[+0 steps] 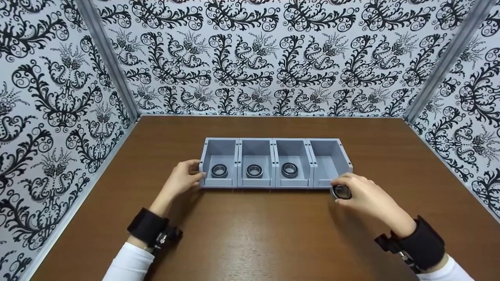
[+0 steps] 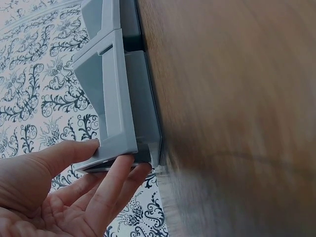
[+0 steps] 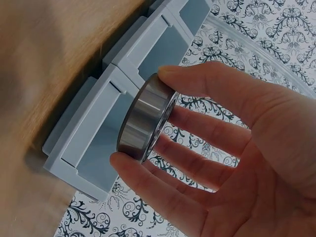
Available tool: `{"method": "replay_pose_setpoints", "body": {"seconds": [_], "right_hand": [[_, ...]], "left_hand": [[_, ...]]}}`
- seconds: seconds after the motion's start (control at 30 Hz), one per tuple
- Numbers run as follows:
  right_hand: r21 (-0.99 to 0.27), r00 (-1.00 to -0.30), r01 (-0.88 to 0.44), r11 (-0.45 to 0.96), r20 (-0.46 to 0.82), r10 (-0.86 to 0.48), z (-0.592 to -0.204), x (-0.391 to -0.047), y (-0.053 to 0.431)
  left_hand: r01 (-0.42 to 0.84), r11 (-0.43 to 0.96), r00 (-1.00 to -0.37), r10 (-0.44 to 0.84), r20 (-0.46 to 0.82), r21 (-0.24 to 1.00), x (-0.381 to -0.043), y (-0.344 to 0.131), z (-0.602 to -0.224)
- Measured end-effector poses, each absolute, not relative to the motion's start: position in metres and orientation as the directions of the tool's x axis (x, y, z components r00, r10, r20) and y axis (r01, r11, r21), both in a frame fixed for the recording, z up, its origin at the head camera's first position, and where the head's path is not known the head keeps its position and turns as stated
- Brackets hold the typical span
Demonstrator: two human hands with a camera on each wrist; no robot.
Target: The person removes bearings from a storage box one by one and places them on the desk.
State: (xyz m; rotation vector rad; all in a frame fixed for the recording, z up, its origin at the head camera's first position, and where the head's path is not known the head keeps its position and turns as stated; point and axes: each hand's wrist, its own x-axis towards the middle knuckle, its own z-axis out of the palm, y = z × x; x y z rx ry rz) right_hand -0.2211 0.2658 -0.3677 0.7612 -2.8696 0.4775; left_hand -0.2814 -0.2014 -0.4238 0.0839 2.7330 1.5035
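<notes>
Four joined grey bins would be described as a row of several grey bins (image 1: 256, 182) on the brown table. Ball bearings lie in the left bin (image 1: 219, 171), the second (image 1: 254, 171) and the third (image 1: 290, 170); the rightmost bin (image 1: 325, 166) holds none. At the row's left end my left hand (image 1: 183, 177) grips the side wall, thumb on the front corner and fingers against the outside in the left wrist view. My right hand (image 1: 365, 195) pinches another ball bearing (image 3: 147, 118) by its rim between thumb and finger, just in front of the rightmost bin.
The brown table (image 1: 250, 234) runs back to a patterned wall (image 1: 250, 58), with patterned side panels on both sides. Grey posts (image 1: 109, 58) stand at the back corners. A black strap with a camera sits on each wrist.
</notes>
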Motion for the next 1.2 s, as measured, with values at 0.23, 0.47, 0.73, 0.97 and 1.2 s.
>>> {"method": "replay_pose_setpoints", "body": {"seconds": [0.23, 0.47, 0.73, 0.97, 1.2], "right_hand": [[-0.254, -0.857, -0.512, 0.82, 0.205, -0.472, -0.37, -0.215, 0.265], [-0.242, -0.861, -0.508, 0.826, 0.173, -0.479, -0.372, -0.212, 0.264], [-0.244, -0.863, -0.505, 0.828, 0.133, -0.488, -0.374, -0.207, 0.264], [-0.258, -0.867, -0.496, 0.829, 0.106, -0.486, -0.377, -0.202, 0.265], [-0.246, -0.843, -0.538, 0.806, 0.134, -0.522, -0.381, -0.199, 0.266]], "left_hand": [[0.036, 0.534, -0.998, 0.058, 0.006, 0.845, -0.281, -0.202, -0.423], [0.048, 0.534, -0.998, 0.055, 0.022, 0.844, -0.281, -0.202, -0.423], [0.033, 0.539, -0.999, 0.048, 0.008, 0.842, -0.279, -0.201, -0.421], [0.029, 0.538, -0.999, 0.041, 0.008, 0.842, -0.279, -0.201, -0.422], [0.036, 0.537, -0.999, 0.051, 0.01, 0.843, -0.28, -0.201, -0.422]]}}
